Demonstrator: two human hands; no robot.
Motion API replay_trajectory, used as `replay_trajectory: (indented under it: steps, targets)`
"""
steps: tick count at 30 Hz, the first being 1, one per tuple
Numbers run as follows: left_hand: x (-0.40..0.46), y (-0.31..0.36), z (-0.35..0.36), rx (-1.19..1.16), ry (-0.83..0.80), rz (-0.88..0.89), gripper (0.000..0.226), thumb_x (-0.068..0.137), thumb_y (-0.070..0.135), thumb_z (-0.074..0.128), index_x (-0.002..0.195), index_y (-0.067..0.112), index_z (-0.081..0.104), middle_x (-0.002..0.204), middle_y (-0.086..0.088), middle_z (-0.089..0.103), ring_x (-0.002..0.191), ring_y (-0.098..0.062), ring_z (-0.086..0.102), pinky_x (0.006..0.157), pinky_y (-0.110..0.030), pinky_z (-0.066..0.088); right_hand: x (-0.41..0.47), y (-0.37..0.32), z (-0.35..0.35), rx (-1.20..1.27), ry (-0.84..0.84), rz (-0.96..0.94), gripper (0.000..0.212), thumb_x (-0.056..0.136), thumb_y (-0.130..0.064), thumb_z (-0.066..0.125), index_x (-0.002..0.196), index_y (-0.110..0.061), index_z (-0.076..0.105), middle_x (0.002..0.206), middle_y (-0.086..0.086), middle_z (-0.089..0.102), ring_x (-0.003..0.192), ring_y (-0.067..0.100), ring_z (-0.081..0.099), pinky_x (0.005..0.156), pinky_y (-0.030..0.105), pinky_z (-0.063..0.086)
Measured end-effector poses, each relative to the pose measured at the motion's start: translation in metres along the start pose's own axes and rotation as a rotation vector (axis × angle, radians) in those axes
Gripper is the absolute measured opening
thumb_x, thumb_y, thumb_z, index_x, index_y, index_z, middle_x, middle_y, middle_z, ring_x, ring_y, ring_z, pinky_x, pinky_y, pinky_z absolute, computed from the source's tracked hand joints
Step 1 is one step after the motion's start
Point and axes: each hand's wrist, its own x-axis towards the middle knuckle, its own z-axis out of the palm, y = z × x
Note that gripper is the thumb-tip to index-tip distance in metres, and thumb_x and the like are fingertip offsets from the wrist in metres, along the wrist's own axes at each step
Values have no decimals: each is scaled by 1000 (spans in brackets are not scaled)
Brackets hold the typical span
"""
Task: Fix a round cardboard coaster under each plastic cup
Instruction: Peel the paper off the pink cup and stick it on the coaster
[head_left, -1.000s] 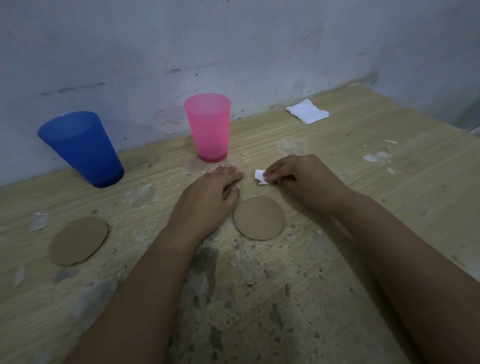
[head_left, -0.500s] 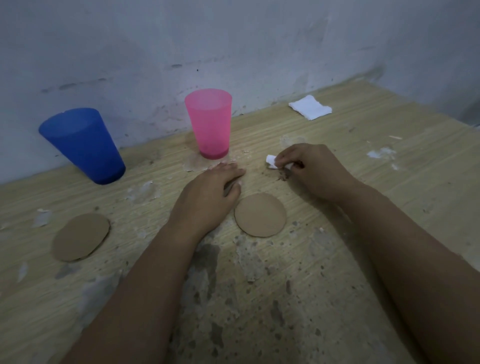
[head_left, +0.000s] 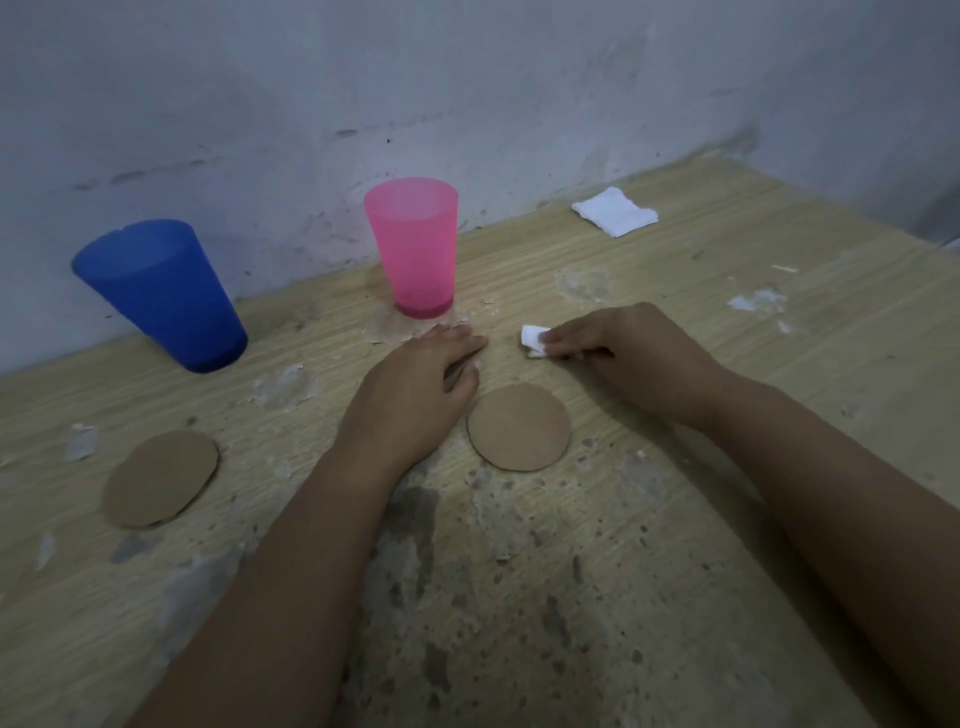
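A pink plastic cup (head_left: 414, 244) stands upright near the wall, and a blue plastic cup (head_left: 161, 293) stands to its left. One round cardboard coaster (head_left: 518, 427) lies flat between my hands; a second coaster (head_left: 160, 478) lies at the left. My left hand (head_left: 415, 395) rests palm down on the table just left of the middle coaster, fingers together, holding nothing I can see. My right hand (head_left: 623, 358) pinches a small white piece (head_left: 533, 340) against the table, in front of the pink cup and beyond the coaster.
A folded white pad (head_left: 614, 211) lies at the back right near the wall. The wooden table (head_left: 519, 597) is worn, with peeled patches and white scraps (head_left: 756, 304). A grey wall runs along the back edge.
My right hand has carried the small white piece away from me and to the right of its first spot. The left hand, cups and coasters have stayed put.
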Motion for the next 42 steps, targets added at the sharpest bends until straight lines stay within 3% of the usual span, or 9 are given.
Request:
replay_trajectory:
  steps: [3,7,12,17,22,25,34,37,42]
  targets:
    - [1,-1,1,-3,4,2,36,94,25,51,129,28,56,143,8,46,135,-4,35,108,-21,25,-17,9,-11,-125,-66,-3,41,83,7,49,117,-13,64,127,5,60,116,20,58,92,7,28]
    - [0,0,0,-6,0,-4,36,94,26,51,130,29,56,144,9,45,134,-4,35,111,-25,26,-15,-6,-7,-174,-30,-66,43,77,-14,40,108,-6,69,114,15,67,96,32,68,87,35,50]
    - [0,-1,0,-14,2,0,36,93,25,52,129,30,56,143,10,46,134,-4,36,108,-24,28,-25,-9,0,-170,-85,-144,46,65,-9,53,108,-8,70,116,12,67,99,27,67,89,20,42]
    - [0,-1,1,-15,18,3,35,94,26,52,128,29,57,143,9,46,134,-3,36,106,-20,26,-20,-5,-1,-101,24,-19,44,83,-17,44,124,-10,59,133,8,54,122,17,49,109,31,32]
    - [0,-2,1,-17,11,1,36,94,27,51,129,30,56,143,10,46,135,-3,35,110,-25,28,-26,-9,-1,-125,33,-104,46,74,-16,42,113,-9,67,119,9,65,107,15,60,96,16,34]
    - [0,-3,1,-11,15,7,36,94,26,51,129,29,56,143,10,46,135,-3,35,110,-25,28,-22,-7,-3,-109,83,-45,52,80,-25,33,115,-4,65,120,14,64,110,20,60,100,21,35]
    - [1,-4,2,-8,11,3,36,94,27,50,130,30,56,144,11,45,135,-2,33,111,-25,26,-24,-4,1,-141,112,-46,41,74,1,50,111,-4,67,117,14,66,106,22,63,97,15,33]
    - [0,-3,2,5,5,7,36,95,27,50,130,30,55,144,10,44,136,-3,33,110,-25,26,-19,-11,6,-173,50,-78,46,69,-2,46,111,-3,67,117,15,66,107,23,62,95,24,39]
    - [1,-4,2,11,4,10,37,94,28,49,131,31,54,145,10,44,136,-3,33,109,-25,27,-25,-7,-2,-144,104,-87,42,70,-3,48,107,-3,69,114,15,67,106,20,62,95,18,37]
